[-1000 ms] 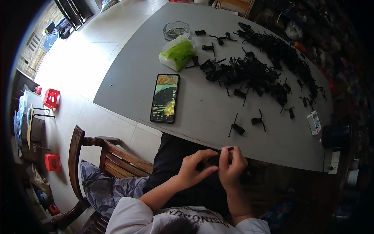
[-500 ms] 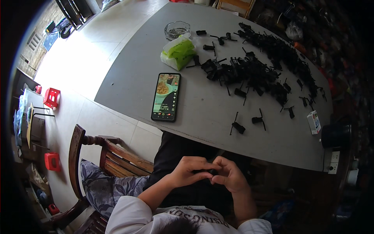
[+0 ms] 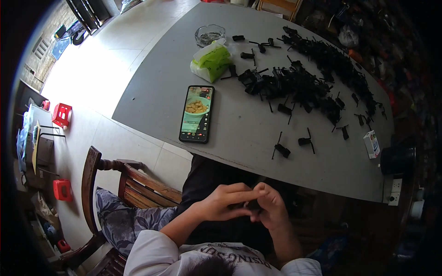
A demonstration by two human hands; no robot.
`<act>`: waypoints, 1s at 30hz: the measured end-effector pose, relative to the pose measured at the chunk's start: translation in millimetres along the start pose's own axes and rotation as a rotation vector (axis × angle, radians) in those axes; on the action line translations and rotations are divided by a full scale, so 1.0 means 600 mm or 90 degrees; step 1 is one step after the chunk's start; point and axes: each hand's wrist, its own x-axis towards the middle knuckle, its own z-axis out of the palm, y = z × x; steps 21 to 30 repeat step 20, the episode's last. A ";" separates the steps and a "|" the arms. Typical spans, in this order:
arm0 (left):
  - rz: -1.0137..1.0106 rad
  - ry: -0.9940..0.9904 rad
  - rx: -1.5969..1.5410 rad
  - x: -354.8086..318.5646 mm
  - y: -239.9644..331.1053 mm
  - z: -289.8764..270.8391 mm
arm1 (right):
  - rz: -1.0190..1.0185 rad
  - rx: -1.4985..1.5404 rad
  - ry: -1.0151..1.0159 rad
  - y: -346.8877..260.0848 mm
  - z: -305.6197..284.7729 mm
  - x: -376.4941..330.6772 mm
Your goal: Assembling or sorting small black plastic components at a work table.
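Note:
Close to my body, below the table's front edge, my left hand (image 3: pixel 226 202) and my right hand (image 3: pixel 272 207) meet with the fingers curled together. Between them is a small black piece (image 3: pixel 252 205), mostly hidden by the fingers. Its exact kind does not show. On the grey table (image 3: pixel 161 96) lies a heap of black plastic pieces (image 3: pixel 294 85) with thin arms, and a second long heap (image 3: pixel 331 60) stretches behind it. Several single pieces lie nearer me, among them one black piece (image 3: pixel 282 150) close to the front edge.
A phone (image 3: pixel 196 115) with its screen lit lies at the table's left. Beyond it are a green and white packet (image 3: pixel 212 63) and a glass ashtray (image 3: pixel 210 35). A small white box (image 3: pixel 371 144) and a dark mug (image 3: pixel 397 160) stand at the right. A wooden chair (image 3: pixel 152 186) is at my left.
My fingers have shifted around the small black piece, and the right hand has turned slightly with its fingertips higher. The phone's picture has changed. The pieces on the table stay in place.

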 end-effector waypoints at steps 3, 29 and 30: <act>0.060 -0.030 -0.058 -0.004 -0.011 -0.003 | 0.063 -0.030 -0.089 -0.001 -0.009 -0.006; 0.063 -0.147 -0.050 -0.016 0.008 -0.025 | 0.060 -0.411 -0.306 0.007 -0.031 -0.031; 0.063 -0.147 -0.050 -0.016 0.008 -0.025 | 0.060 -0.411 -0.306 0.007 -0.031 -0.031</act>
